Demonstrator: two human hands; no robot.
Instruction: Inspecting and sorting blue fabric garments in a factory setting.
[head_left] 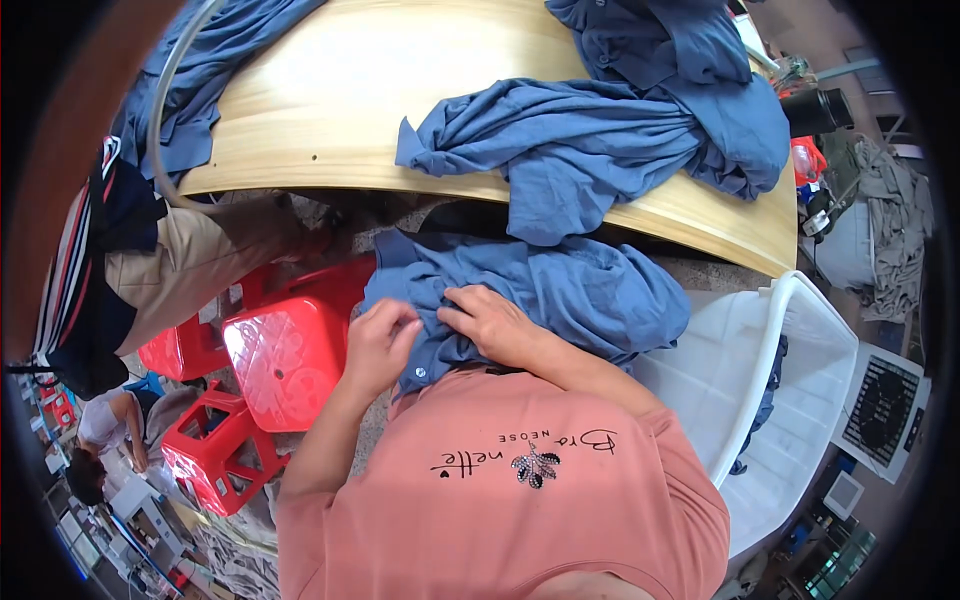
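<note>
Across my lap lies a blue shirt [590,290], bunched up, with a pale button visible near its lower left edge. My right hand [488,318] is closed on a fold of this shirt, thumb and fingers pinching the cloth. Just to its left, my left hand [383,345] hovers at the shirt's left part with its fingers curled together. Whatever sits between those left fingertips, if anything, is too small to make out.
A wooden table [290,100] ahead carries more blue shirts [560,140], one hanging over its near edge. Red plastic stools [280,360] stand at the left, near a standing person [190,260]. A white plastic bin [800,400] with blue cloth inside is at my right.
</note>
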